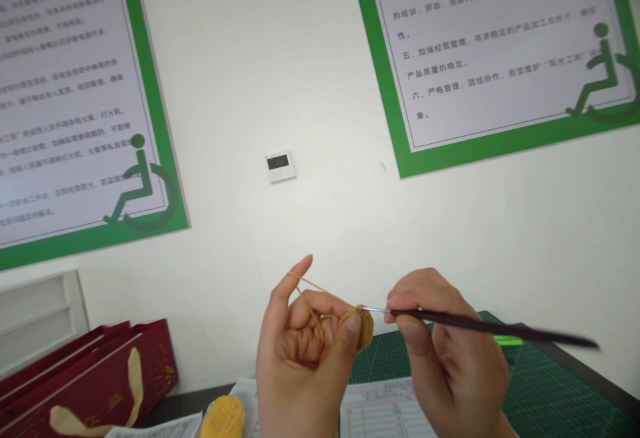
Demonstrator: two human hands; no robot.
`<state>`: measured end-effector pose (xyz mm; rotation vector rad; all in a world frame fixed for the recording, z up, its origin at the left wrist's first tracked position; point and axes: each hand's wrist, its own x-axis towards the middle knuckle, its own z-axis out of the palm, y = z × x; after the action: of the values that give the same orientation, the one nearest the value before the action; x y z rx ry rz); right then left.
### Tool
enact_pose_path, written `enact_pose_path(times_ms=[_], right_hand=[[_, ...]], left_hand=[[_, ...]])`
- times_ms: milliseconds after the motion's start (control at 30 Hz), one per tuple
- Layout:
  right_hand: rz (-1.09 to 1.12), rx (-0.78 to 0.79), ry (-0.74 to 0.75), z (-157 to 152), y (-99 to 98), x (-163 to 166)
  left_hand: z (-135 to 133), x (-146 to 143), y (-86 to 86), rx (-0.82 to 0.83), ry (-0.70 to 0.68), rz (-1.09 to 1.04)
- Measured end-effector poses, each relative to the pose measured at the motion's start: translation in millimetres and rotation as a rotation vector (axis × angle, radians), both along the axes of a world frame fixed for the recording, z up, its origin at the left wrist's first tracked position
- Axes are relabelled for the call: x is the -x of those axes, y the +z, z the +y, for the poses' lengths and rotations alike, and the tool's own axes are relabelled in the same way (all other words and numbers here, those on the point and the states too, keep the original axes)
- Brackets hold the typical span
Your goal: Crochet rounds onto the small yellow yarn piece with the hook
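In the middle of the head view, my left hand [310, 338] pinches a small round crocheted piece [367, 330] of mustard-yellow yarn between thumb and fingers. A strand of yarn [320, 287] runs from the piece over my raised left index finger and back down into the palm. My right hand [445, 351] grips a crochet hook [465, 321] with a dark handle, held like a pen. The hook's thin metal tip touches the top edge of the crocheted piece, and whether it passes through a stitch I cannot tell.
A yellow yarn ball [223, 418] lies below left, beside printed papers [375, 411]. Dark red gift bags [100, 378] stand at the left. A green cutting mat [545, 378] covers the table at right, with a bright green object [507, 341] on it. A thermostat [280, 167] is on the wall.
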<state>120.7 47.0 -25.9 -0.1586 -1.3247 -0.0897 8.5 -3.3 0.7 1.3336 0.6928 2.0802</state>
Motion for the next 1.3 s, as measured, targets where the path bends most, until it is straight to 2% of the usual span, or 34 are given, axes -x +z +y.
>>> enact_pose_path(times_ms=[133,267,367,433,500,600,667,767,800,833,867,900,967,1033,1167,1300], right_hand=[[0.087,0.379,0.412,7,3.8,0],[0.042,0.659,0.837,13,8.4,4],[0.002,0.742,1.034,13,6.6,10],[-0.001,0.716,1.067,12,3.6,15],[0.020,0.638,1.012,13,0.6,18],[0.035,0.434,0.770,16,-2.0,16],[-0.022,0.219,0.501,18,-2.4,12],[-0.112,-0.184,-0.003,21,-2.5,4],[-0.117,-0.282,-0.111,21,-2.6,3],[-0.113,-0.335,-0.146,21,-2.7,3],[-0.099,-0.338,-0.099,21,-2.9,4],[-0.081,-0.293,0.023,20,-3.1,6],[-0.023,-0.134,0.355,18,-3.5,14],[0.069,0.015,0.627,16,-3.6,21],[0.185,0.234,0.940,11,-2.0,25],[0.192,0.464,1.220,5,3.4,17]], left_hand=[[0,9,1.0,0.050,-0.122,-0.005],[0,14,1.3,0.080,-0.176,-0.002],[1,13,1.0,0.078,-0.170,-0.011],[1,11,0.4,0.072,-0.146,-0.006],[0,10,-0.4,0.073,-0.124,0.001],[0,7,-1.5,0.064,-0.115,-0.013],[1,6,-1.9,0.056,-0.113,-0.039],[1,7,-1.8,0.088,-0.162,-0.092],[1,7,-1.4,0.117,-0.213,-0.111],[1,9,-0.8,0.156,-0.286,-0.125],[1,10,-0.1,0.202,-0.356,-0.138],[1,11,0.7,0.244,-0.420,-0.152],[0,14,2.4,0.282,-0.513,-0.180],[-1,16,3.8,0.267,-0.551,-0.182],[-3,20,5.3,0.244,-0.532,-0.127],[-2,23,4.3,0.261,-0.528,-0.073]])
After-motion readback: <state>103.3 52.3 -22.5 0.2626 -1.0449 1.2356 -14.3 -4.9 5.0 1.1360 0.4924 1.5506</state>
